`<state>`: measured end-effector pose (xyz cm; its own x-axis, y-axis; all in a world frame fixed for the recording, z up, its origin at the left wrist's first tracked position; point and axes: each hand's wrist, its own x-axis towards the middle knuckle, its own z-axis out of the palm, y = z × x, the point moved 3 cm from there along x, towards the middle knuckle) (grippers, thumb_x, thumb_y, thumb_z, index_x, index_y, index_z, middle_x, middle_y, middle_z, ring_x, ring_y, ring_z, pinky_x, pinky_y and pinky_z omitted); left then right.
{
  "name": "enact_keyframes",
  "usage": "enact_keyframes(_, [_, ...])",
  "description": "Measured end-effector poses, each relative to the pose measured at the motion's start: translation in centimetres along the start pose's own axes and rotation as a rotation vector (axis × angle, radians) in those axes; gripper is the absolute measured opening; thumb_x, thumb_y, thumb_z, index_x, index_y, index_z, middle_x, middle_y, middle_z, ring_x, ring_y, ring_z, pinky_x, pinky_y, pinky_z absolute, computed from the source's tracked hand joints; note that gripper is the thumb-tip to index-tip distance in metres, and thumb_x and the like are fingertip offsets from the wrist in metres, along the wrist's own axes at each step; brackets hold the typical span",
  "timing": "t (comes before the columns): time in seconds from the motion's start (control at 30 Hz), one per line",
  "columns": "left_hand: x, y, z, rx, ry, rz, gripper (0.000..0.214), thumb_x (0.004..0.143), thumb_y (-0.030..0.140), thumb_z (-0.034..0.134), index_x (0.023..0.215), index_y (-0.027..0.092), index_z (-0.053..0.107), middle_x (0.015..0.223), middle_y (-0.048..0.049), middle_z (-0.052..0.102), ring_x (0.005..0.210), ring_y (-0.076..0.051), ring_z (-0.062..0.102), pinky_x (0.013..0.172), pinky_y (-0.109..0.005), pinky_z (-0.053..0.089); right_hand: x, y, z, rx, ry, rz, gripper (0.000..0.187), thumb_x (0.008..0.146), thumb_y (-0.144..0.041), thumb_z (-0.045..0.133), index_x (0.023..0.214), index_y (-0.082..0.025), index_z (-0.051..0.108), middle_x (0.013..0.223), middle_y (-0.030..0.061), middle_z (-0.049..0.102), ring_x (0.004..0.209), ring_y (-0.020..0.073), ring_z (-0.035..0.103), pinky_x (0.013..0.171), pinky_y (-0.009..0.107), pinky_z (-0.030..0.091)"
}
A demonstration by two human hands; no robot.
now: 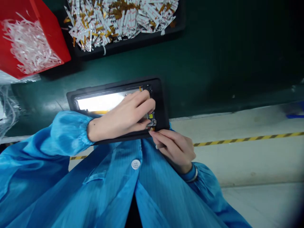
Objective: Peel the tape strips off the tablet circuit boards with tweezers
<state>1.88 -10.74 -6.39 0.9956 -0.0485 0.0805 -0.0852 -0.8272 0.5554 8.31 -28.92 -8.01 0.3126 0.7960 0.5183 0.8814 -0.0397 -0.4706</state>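
A black fixture tray (159,95) lies at the near edge of the dark green bench, with a shiny device panel (99,103) seated in it. My left hand (125,115) rests across the panel, fingers curled and pressing down near a small circuit part (151,122) at the panel's right end. My right hand (174,147) comes from below the tray's near edge, fingers pinched together at that same part. What the right fingers pinch is too small to make out. Both arms wear blue smock sleeves.
A red bin (51,34) of white strips sits at the far left. A black tray (133,42) heaped with white and orange flex strips stands behind the fixture. Clear plastic bags (8,107) lie at the left edge. Below the bench, floor with a yellow-black stripe (249,138).
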Motion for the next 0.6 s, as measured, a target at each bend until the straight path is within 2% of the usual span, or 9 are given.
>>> enact_keyframes(0.17, [-0.8, 0.0, -1.3, -0.093, 0.033, -0.018, 0.009, 0.094, 0.024, 0.055, 0.096, 0.017, 0.050, 0.095, -0.0064, 0.055, 0.078, -0.016, 0.054, 0.072, -0.030, 0.050, 1.1, -0.2, -0.1, 0.029, -0.079, -0.061, 0.015, 0.087, -0.009, 0.066, 0.097, -0.013, 0.075, 0.082, 0.0069, 0.075, 0.064, 0.0114, 0.069, 0.059, 0.020, 0.057])
enact_keyframes(0.3, [-1.7, -0.4, -2.3, -0.076, 0.043, -0.104, 0.007, 0.095, 0.025, 0.051, 0.097, 0.019, 0.050, 0.096, -0.0066, 0.055, 0.076, -0.014, 0.055, 0.071, -0.032, 0.053, 1.6, -0.2, 0.0, -0.005, -0.109, -0.017, 0.017, 0.086, -0.009, 0.066, 0.095, -0.018, 0.078, 0.081, 0.0034, 0.076, 0.062, 0.0106, 0.069, 0.058, 0.020, 0.057])
enact_keyframes(0.4, [-2.2, -0.9, -2.5, -0.076, 0.045, -0.141, 0.006, 0.094, 0.025, 0.051, 0.098, 0.020, 0.051, 0.098, -0.0073, 0.055, 0.077, -0.015, 0.056, 0.069, -0.032, 0.054, 1.8, -0.3, 0.0, 0.016, -0.121, -0.011, 0.015, 0.085, -0.007, 0.067, 0.092, -0.016, 0.077, 0.079, 0.0044, 0.075, 0.062, 0.0111, 0.069, 0.057, 0.020, 0.056])
enact_keyframes(0.5, [-2.4, -1.3, -2.3, -0.076, 0.051, -0.145, 0.006, 0.095, 0.025, 0.052, 0.097, 0.020, 0.050, 0.097, -0.0070, 0.053, 0.078, -0.015, 0.056, 0.064, -0.029, 0.054, 1.8, -0.4, 0.1, 0.014, -0.116, 0.026, 0.011, 0.084, -0.008, 0.069, 0.089, -0.015, 0.076, 0.078, 0.0044, 0.075, 0.061, 0.0104, 0.068, 0.056, 0.020, 0.055])
enact_keyframes(0.6, [-2.4, -1.3, -2.2, -0.076, 0.072, -0.114, 0.006, 0.095, 0.025, 0.052, 0.097, 0.020, 0.050, 0.095, -0.0064, 0.053, 0.081, -0.016, 0.056, 0.064, -0.029, 0.053, 1.7, -0.3, 0.2, -0.017, -0.121, 0.057, 0.009, 0.085, -0.012, 0.070, 0.089, -0.019, 0.075, 0.079, 0.0018, 0.075, 0.061, 0.0098, 0.068, 0.056, 0.020, 0.055])
